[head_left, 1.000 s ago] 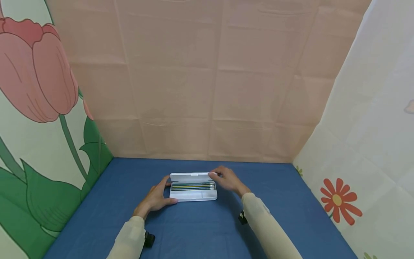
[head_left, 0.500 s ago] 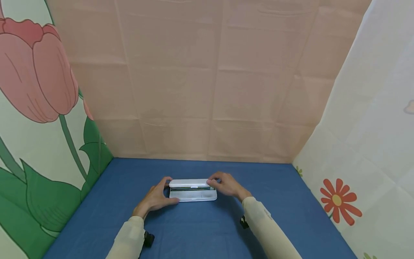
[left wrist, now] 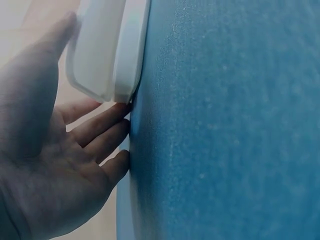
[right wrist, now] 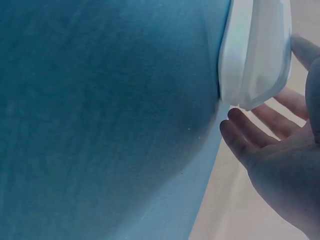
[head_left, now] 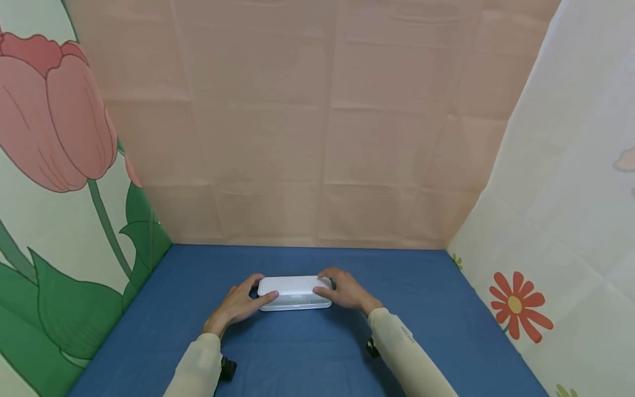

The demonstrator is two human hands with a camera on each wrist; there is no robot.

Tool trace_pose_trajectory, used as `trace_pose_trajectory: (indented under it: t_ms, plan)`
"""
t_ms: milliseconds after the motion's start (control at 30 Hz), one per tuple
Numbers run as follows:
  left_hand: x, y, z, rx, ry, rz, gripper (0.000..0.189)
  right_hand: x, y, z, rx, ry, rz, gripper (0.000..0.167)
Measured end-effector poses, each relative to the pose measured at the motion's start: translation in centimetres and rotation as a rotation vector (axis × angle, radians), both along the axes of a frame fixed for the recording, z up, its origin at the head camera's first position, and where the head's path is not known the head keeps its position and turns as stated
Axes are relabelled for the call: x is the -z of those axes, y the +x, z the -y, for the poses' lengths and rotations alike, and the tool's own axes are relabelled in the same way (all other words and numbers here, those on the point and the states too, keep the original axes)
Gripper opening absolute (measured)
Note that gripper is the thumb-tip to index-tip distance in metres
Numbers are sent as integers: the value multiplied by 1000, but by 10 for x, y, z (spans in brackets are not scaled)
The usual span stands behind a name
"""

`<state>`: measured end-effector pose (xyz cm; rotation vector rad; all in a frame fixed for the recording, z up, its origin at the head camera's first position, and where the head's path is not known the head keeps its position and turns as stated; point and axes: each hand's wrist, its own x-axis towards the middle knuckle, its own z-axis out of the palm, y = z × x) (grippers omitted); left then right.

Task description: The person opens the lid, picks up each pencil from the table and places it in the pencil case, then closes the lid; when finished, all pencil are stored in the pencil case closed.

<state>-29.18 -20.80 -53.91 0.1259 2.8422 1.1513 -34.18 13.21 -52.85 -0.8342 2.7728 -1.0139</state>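
Note:
A white pencil case (head_left: 297,302) lies on the blue cloth in the head view, its lid (head_left: 292,284) lowered over the tray. My left hand (head_left: 238,304) holds the left end, thumb on the lid and fingers round the back edge. At the other end my right hand (head_left: 349,292) has its thumb on the lid's right part, with fingers behind. In the left wrist view the lid (left wrist: 97,47) meets the case's base along a narrow seam. The right wrist view shows the same seam beside the lid (right wrist: 267,55). Whatever is inside the case is hidden.
Blue cloth (head_left: 297,358) covers the table. A beige sheet (head_left: 297,138) hangs behind it. Tulip-printed fabric (head_left: 49,121) stands at the left, and white fabric with a red flower (head_left: 516,305) at the right.
The lid has swung down toward me from standing open, covering the pencils that showed before. The right hand followed it down, and the left thumb moved from the front edge onto the lid.

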Motion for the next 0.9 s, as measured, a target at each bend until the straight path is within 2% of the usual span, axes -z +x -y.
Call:
trace_pose_trajectory:
  t_ms: [300,900]
  plan:
    - [0,0,-3,-5,-33,-9,96,7,3,3,0,49,-9,63]
    - [0,1,-8,16,-80,-71,97,8,8,9,37,104,7,73]
